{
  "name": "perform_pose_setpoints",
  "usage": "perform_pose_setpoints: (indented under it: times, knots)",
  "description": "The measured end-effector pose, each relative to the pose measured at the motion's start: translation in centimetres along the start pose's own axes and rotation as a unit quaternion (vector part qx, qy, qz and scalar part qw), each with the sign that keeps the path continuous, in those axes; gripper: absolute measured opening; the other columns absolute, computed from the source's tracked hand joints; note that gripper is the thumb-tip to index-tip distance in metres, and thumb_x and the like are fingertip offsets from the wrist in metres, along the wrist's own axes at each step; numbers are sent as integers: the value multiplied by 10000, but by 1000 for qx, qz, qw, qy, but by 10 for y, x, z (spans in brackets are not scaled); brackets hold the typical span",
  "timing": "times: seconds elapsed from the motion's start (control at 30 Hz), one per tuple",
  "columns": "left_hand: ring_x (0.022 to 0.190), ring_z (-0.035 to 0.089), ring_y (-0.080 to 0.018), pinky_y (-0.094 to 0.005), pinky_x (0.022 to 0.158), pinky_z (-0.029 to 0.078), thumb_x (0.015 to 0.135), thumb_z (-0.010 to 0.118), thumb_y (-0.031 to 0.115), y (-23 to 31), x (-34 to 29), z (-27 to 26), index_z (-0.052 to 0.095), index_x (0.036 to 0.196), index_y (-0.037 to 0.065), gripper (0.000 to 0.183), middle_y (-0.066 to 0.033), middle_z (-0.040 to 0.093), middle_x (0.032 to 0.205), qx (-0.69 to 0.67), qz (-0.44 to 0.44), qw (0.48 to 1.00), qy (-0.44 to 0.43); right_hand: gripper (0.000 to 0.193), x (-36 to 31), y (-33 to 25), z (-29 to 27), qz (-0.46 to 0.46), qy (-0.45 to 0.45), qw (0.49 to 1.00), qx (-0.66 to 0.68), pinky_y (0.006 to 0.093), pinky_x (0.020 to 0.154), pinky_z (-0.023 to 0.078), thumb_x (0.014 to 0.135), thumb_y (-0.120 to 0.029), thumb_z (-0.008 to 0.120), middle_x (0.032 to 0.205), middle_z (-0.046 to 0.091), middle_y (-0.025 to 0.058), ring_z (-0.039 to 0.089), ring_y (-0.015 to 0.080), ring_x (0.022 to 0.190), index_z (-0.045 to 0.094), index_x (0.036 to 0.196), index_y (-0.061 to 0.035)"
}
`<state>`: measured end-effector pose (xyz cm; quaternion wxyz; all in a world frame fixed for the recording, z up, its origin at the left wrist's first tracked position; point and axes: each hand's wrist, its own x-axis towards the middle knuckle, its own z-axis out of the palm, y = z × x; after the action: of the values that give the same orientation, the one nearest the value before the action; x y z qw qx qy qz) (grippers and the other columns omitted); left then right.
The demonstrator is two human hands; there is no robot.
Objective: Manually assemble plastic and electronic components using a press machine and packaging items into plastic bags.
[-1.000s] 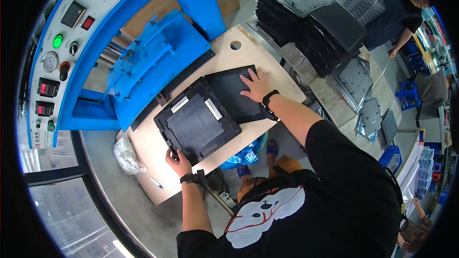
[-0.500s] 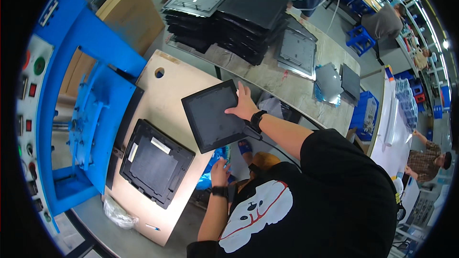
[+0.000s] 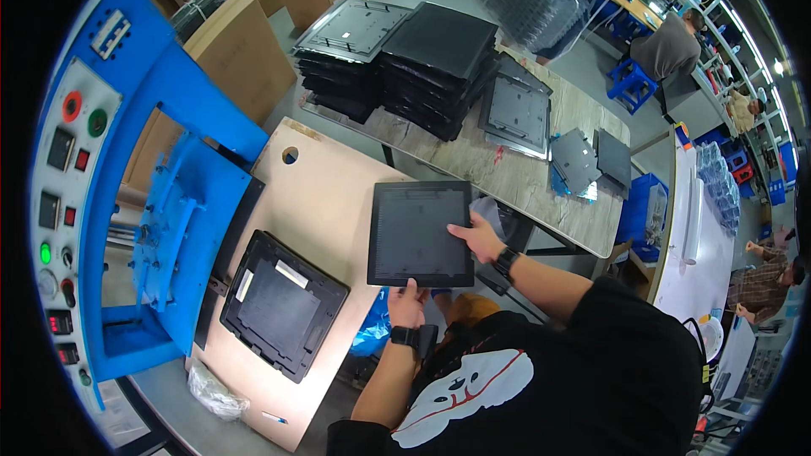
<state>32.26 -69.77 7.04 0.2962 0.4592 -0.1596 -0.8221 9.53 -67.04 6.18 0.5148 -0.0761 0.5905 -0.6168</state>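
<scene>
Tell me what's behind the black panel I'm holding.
The wooden board runs behind the black panel; blue plastic shows past its lower-left corner. The rest is covered.

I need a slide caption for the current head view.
Left hand and right hand hold a black panel near a wooden worktable.

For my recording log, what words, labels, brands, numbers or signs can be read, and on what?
No text here reads clearly enough to quote.
Red displays on the white control board: lit digits, too small to read.
Black panel in the left hand and right hand: no lettering visible.
Shirt: a picture, no readable words.
</scene>
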Motion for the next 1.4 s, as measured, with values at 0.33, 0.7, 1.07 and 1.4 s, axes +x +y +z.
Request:
perform_pose_setpoints:
  times: [0.33, 0.7, 1.07, 1.4]
  knots:
    - [867, 648, -171, -347, 761, 560, 948, 537, 22, 80, -197, -136, 544, 1098, 71, 158, -35, 631, 951, -19, 150, 988, -14, 220, -163, 8, 80, -55, -263, 949, -163, 261, 799, 469, 970, -210, 557, 960, 619, 4, 578, 103, 863, 590, 1114, -48]
    - [708, 602, -144, -329, 691, 562, 950, 576, 72, 37, -305, -352, 525, 1024, 99, 94, -29, 598, 844, -212, 313, 874, 304, 209, -250, 134, 132, 57, -395, 863, -311, 243, 775, 478, 1000, -190, 504, 905, 629, 39, 586, 107, 821, 613, 1065, -24]
    - [625, 589, -130, -263, 565, 453, 949, 561, 427, 74, -168, -449, 637, 771, 64, 412, -39, 628, 703, 48, 175, 927, 327, 225, -261, 143, 86, 46, -277, 878, -386, 261, 748, 487, 972, -236, 570, 871, 637, 33, 586, 109, 800, 629, 1034, -28]
    - [664, 611, -217, -303, 561, 501, 918, 589, 506, 84, -140, -488, 478, 1250, 10, 607, -169, 653, 904, -46, 88, 956, 276, 342, -261, 154, -81, -19, -57, 822, -567, 375, 715, 488, 877, -376, 633, 802, 659, 142, 626, 270, 757, 651, 865, -34]
